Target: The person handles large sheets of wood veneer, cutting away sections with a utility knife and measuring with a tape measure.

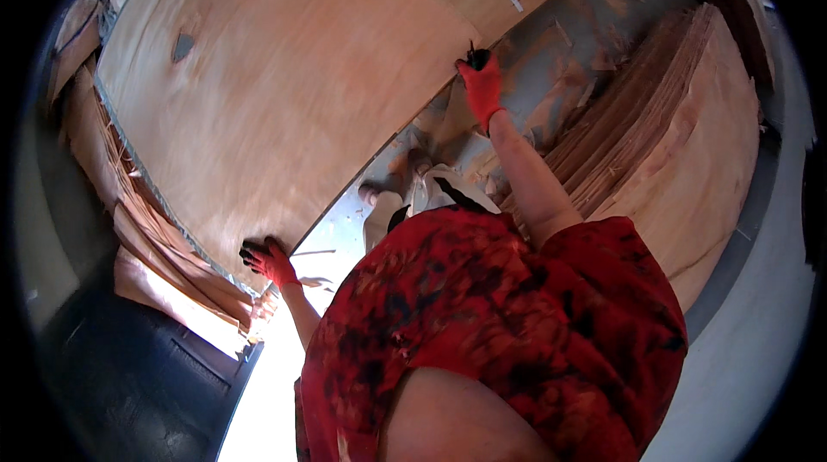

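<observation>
A broad sheet of pale wood veneer [301,100] lies in front of me, with a knot hole at the left and short white strips [514,1] on it farther back. My left hand [271,262], in a red glove with black fingertips, rests on the sheet's near corner with its fingers extended. My right hand [481,87], gloved the same way, is at the sheet's right-hand edge. Its fingers are curled together, and a thin dark tip sticks up from them; what it belongs to is too small to make out.
Stacked veneer sheets [672,126] stand on the right. Ragged veneer pieces [155,238] hang along the left side. Torn scraps [551,74] litter the grey floor around my feet. A dark panel [146,376] lies at the lower left, beside a brightly lit strip.
</observation>
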